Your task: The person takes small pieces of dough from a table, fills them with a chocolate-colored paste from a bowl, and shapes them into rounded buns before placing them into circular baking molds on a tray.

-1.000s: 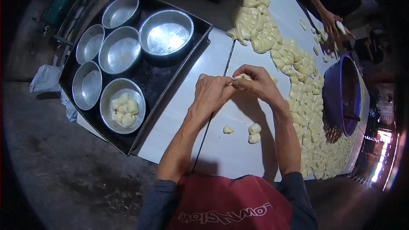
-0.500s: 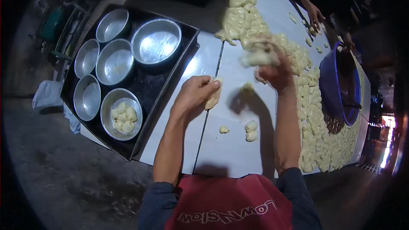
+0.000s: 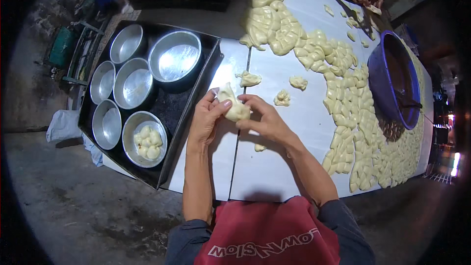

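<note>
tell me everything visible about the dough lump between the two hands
The dough lump is pale cream, soft-looking and irregular, with a folded, narrower upper part and a rounder lower end. It is held between the left hand, whose thumb lies on its left side, and the right hand at its lower right, over the white table. Its underside is hidden.

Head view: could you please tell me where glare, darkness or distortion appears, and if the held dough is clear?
Head view: white glare on the largest round pan; head view: black corners, and the white table bows at its outer edge; head view: the purple basin is dim inside; head view: the held dough looks fairly sharp.
</note>
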Demonstrator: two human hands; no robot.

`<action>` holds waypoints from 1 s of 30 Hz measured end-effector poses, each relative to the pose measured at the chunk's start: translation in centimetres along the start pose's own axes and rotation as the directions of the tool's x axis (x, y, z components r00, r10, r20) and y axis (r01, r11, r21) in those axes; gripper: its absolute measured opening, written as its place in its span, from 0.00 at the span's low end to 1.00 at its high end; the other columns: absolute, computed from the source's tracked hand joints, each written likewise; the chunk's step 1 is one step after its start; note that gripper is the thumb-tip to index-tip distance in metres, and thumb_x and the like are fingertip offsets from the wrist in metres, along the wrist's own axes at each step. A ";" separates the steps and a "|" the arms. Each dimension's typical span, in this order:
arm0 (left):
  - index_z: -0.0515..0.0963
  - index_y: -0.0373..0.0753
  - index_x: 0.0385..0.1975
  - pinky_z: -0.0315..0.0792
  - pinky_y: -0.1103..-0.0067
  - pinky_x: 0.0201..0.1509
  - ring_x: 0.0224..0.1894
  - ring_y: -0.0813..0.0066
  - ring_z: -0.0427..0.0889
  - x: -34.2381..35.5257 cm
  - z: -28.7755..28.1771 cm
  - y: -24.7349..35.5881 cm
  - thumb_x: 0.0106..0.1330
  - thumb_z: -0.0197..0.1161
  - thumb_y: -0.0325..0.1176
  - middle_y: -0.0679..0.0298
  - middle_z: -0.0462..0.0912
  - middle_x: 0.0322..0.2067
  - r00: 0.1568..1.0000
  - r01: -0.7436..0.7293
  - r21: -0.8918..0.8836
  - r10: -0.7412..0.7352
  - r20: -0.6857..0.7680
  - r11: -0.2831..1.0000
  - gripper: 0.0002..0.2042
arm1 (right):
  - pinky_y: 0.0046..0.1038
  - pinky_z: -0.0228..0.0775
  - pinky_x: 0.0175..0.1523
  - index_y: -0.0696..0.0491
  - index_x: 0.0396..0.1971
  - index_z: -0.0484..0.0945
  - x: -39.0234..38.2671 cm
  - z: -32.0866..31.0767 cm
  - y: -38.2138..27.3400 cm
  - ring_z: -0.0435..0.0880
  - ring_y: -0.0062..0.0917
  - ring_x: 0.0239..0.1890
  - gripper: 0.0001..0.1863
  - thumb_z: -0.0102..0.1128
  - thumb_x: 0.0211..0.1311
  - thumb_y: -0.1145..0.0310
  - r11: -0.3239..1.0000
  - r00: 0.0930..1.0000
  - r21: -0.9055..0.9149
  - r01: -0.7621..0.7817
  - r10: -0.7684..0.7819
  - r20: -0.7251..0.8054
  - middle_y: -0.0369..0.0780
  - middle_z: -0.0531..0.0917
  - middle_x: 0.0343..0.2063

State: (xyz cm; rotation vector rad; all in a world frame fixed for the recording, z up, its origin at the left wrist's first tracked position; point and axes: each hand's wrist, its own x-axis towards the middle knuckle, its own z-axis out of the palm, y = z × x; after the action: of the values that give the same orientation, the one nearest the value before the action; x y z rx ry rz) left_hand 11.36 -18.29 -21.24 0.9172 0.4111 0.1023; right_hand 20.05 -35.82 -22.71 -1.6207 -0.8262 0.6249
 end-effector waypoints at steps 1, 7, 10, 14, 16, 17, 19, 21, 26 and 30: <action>0.70 0.32 0.57 0.79 0.79 0.48 0.42 0.74 0.85 -0.3 -0.1 0.1 0.63 0.66 0.26 0.58 0.83 0.45 1.000 -0.021 -0.044 0.021 -0.010 0.999 0.22 | 0.28 0.73 0.55 0.59 0.46 0.76 -0.1 -0.2 -0.2 0.78 0.32 0.55 0.24 0.73 0.55 0.61 1.000 1.000 0.003 0.001 -0.001 0.003 0.48 0.78 0.53; 0.68 0.32 0.59 0.78 0.83 0.47 0.42 0.77 0.84 -3.1 0.0 -0.3 0.63 0.66 0.27 0.58 0.82 0.46 0.999 -0.012 0.003 0.012 -0.032 1.000 0.24 | 0.22 0.71 0.45 0.52 0.53 0.71 -1.0 -0.6 -4.5 0.81 0.16 0.39 0.23 0.64 0.57 0.73 0.784 0.934 0.512 -0.350 0.336 0.125 0.35 0.82 0.36; 0.68 0.32 0.59 0.77 0.85 0.43 0.40 0.79 0.83 -4.5 0.1 -0.5 0.63 0.66 0.25 0.59 0.83 0.43 0.999 0.014 0.040 -0.013 -0.041 0.999 0.24 | 0.21 0.71 0.44 0.55 0.49 0.74 -1.5 -1.1 -3.2 0.80 0.17 0.38 0.19 0.67 0.59 0.68 0.837 0.917 0.376 -0.397 0.347 0.196 0.36 0.82 0.35; 0.70 0.28 0.58 0.77 0.80 0.42 0.39 0.75 0.85 -5.8 -0.7 -0.7 0.61 0.72 0.32 0.55 0.85 0.41 0.994 0.108 0.277 -0.107 -0.019 0.955 0.27 | 0.19 0.70 0.38 0.54 0.42 0.76 -2.2 -1.1 -2.6 0.79 0.17 0.35 0.16 0.70 0.59 0.64 0.848 0.914 0.341 -0.405 0.385 0.128 0.36 0.81 0.32; 0.73 0.29 0.55 0.77 0.79 0.43 0.39 0.72 0.86 -6.9 -0.6 0.7 0.57 0.75 0.36 0.54 0.86 0.41 0.984 0.174 0.641 -0.105 -0.144 0.747 0.29 | 0.19 0.71 0.37 0.53 0.48 0.74 -2.9 -1.3 -3.0 0.80 0.17 0.34 0.19 0.68 0.61 0.65 0.774 0.908 0.497 -0.393 0.412 0.076 0.36 0.80 0.32; 0.76 0.29 0.52 0.77 0.77 0.45 0.38 0.70 0.86 -7.7 -0.4 1.9 0.53 0.78 0.41 0.52 0.86 0.41 0.963 0.260 0.877 -0.044 -0.266 0.403 0.30 | 0.19 0.71 0.37 0.53 0.48 0.74 -3.2 -1.3 -3.7 0.80 0.17 0.34 0.19 0.68 0.61 0.65 0.773 0.908 0.497 -0.394 0.412 0.079 0.36 0.80 0.32; 0.80 0.31 0.46 0.77 0.74 0.48 0.41 0.63 0.87 -8.5 0.3 3.4 0.45 0.81 0.48 0.50 0.85 0.42 0.924 0.381 0.862 -0.112 -0.365 0.334 0.33 | 0.20 0.72 0.38 0.53 0.54 0.72 -3.7 -1.2 -5.1 0.80 0.17 0.35 0.22 0.66 0.63 0.65 0.759 0.903 0.504 -0.413 0.412 0.119 0.36 0.81 0.34; 0.77 0.34 0.53 0.76 0.71 0.53 0.49 0.59 0.84 -9.2 1.5 3.1 0.46 0.80 0.44 0.50 0.84 0.46 0.969 0.007 0.950 0.233 -0.084 0.312 0.35 | 0.20 0.73 0.41 0.53 0.56 0.73 -4.2 -1.1 -5.0 0.80 0.17 0.38 0.22 0.66 0.64 0.64 0.708 0.878 0.526 -0.470 0.434 0.200 0.36 0.81 0.36; 0.75 0.34 0.60 0.76 0.73 0.42 0.36 0.64 0.86 -6.5 3.4 0.3 0.54 0.75 0.41 0.50 0.86 0.36 0.976 -0.216 0.768 0.119 0.181 0.602 0.33 | 0.19 0.73 0.41 0.56 0.48 0.79 -4.3 -0.3 -5.3 0.80 0.16 0.37 0.17 0.67 0.64 0.64 0.806 0.925 0.456 -0.378 0.308 0.224 0.35 0.82 0.37; 0.85 0.33 0.43 0.72 0.79 0.31 0.26 0.81 0.81 -7.8 3.5 0.5 0.60 0.70 0.37 0.60 0.85 0.23 0.993 -0.053 0.741 -0.044 0.111 0.670 0.16 | 0.19 0.73 0.39 0.56 0.42 0.80 -5.5 -1.6 -5.1 0.80 0.15 0.33 0.12 0.69 0.60 0.70 0.848 0.915 0.345 -0.403 0.377 0.143 0.35 0.83 0.32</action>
State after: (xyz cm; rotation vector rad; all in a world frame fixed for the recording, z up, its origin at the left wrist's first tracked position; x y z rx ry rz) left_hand 5.60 -22.65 -16.57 1.7390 0.3342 -0.1361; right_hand 17.04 -40.64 -17.63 -1.4281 -0.3878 1.0659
